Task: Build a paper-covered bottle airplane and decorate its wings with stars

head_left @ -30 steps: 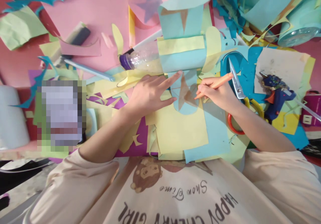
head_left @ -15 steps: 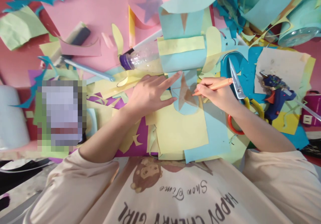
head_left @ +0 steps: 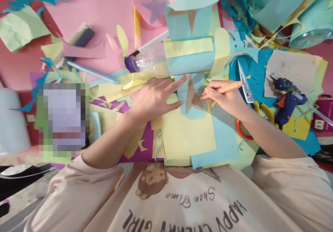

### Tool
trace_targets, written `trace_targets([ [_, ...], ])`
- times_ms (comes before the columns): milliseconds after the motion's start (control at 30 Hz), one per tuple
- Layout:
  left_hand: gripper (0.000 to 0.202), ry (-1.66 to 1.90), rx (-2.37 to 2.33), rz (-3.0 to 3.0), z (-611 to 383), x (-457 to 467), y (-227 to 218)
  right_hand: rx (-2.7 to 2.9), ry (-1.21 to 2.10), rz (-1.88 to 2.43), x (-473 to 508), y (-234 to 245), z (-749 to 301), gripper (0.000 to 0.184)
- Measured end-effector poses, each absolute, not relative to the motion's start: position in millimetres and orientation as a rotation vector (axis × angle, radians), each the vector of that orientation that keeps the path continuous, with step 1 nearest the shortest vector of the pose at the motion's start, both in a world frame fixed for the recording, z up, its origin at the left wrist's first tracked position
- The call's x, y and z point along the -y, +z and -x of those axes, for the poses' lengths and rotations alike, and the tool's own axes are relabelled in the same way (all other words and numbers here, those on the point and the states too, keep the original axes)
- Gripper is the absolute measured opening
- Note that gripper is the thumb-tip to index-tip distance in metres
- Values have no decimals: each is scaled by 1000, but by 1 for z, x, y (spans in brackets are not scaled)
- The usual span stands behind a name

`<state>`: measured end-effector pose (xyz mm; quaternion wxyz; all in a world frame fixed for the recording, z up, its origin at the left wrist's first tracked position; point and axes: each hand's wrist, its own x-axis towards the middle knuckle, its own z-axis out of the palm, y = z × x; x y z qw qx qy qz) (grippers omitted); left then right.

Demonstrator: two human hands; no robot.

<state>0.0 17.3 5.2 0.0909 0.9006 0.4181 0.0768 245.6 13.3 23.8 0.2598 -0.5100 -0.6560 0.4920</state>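
Note:
In my right hand (head_left: pixel 225 95) I grip an orange marker (head_left: pixel 229 87), its tip on an orange-brown star (head_left: pixel 192 98). That star is coloured on a light blue paper piece (head_left: pixel 194 114) with a rounded lower end. My left hand (head_left: pixel 157 95) lies at the left edge of this piece, fingers spread, index finger stretched toward its top. Just beyond lies a clear plastic bottle (head_left: pixel 152 60) with a purple cap, wrapped in light blue paper (head_left: pixel 189 63) and a pale yellow strip (head_left: pixel 188 47). Pale yellow paper (head_left: pixel 188 138) lies under the star piece.
Scissors (head_left: pixel 246 83) with yellow and red handles lie right of my right hand, partly under the forearm. Further right is a blue glue gun (head_left: pixel 287 107). A light blue pen (head_left: pixel 92 72) lies at left, above a pixelated object (head_left: pixel 65 117). Paper scraps surround everything.
Both hands keep nearly the same place. The marker has shifted very slightly in my right hand; the left hand still rests on the paper.

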Motion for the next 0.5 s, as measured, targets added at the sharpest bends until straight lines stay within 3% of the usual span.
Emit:
trace_targets([
  [167, 60, 204, -1251, -2676, 0, -17, 6, 1642, 1472, 1359, -15, 24, -245, 30],
  [367, 61, 196, -1247, -2661, 0, -17, 7, 1581, 1315, 1343, -13, 28, -248, 48],
  [500, 61, 196, -1246, -2652, 0, -17, 7, 1684, 1289, 1309, -12, 39, -257, 29],
])
